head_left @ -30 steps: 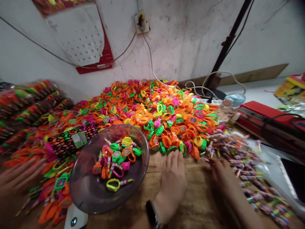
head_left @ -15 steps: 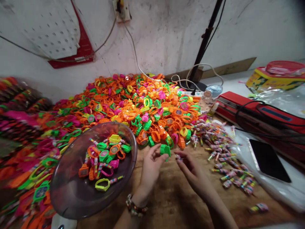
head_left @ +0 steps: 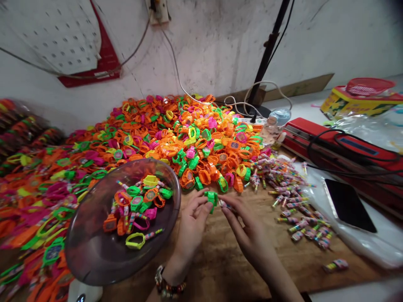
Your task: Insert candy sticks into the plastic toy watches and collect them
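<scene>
My left hand (head_left: 191, 222) pinches a green toy watch (head_left: 211, 198) above the wooden table (head_left: 239, 268). My right hand (head_left: 248, 230) meets it from the right, its fingertips closed on a small wrapped candy roll (head_left: 223, 204) that touches the watch. A huge heap of orange, green, pink and yellow toy watches (head_left: 176, 138) lies just behind the hands. Left of my left hand stands a dark round bowl (head_left: 94, 256) with several watches and candy rolls in it.
Loose candy rolls (head_left: 289, 197) are scattered to the right. A black phone (head_left: 348, 205) lies on clear plastic, beside a red sealing machine (head_left: 333, 144) with cables. A black stand pole (head_left: 267, 54), a wall socket (head_left: 157, 10) and a yellow box (head_left: 362, 102) stand at the back.
My hands rose from the table, the left one picking a green watch from the heap, the right one a candy roll. They have come together. The view shifted right.
</scene>
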Demonstrator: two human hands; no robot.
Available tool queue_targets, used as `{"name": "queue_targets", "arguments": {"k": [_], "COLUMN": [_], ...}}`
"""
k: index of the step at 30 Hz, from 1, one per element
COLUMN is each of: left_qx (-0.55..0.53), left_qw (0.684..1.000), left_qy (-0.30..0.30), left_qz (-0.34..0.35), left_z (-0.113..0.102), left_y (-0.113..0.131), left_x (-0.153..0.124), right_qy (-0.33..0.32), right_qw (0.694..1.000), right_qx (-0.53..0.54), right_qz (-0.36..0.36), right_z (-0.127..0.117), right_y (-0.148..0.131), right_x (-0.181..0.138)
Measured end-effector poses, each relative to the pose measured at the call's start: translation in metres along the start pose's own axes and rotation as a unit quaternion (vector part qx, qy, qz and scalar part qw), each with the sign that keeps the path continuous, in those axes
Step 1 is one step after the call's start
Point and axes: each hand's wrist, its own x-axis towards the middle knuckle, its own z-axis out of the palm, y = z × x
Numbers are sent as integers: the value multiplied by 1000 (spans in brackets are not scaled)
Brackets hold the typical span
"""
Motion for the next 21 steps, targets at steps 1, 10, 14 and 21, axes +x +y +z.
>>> {"name": "queue_targets", "arguments": {"k": [1, 10, 14, 21], "left_qx": [55, 318, 340, 363], "left_qw": [998, 913, 895, 876], "left_qy": [-13, -87, -108, -118], "left_qz": [35, 239, 269, 296], "left_z": [-2, -12, -16, -19], "left_y": [1, 23, 24, 17], "left_x": [-2, -10, -8, -7], "right_qy": [7, -11, -27, -66], "right_qw": [1000, 992, 989, 922], "right_qx": [-3, -84, -99, -335], "right_qz": [2, -94, -107, -180], "right_z": [-1, -8, -11, -2], "right_y": [-2, -12, -13, -9], "right_x": [2, 15, 14, 5]}}
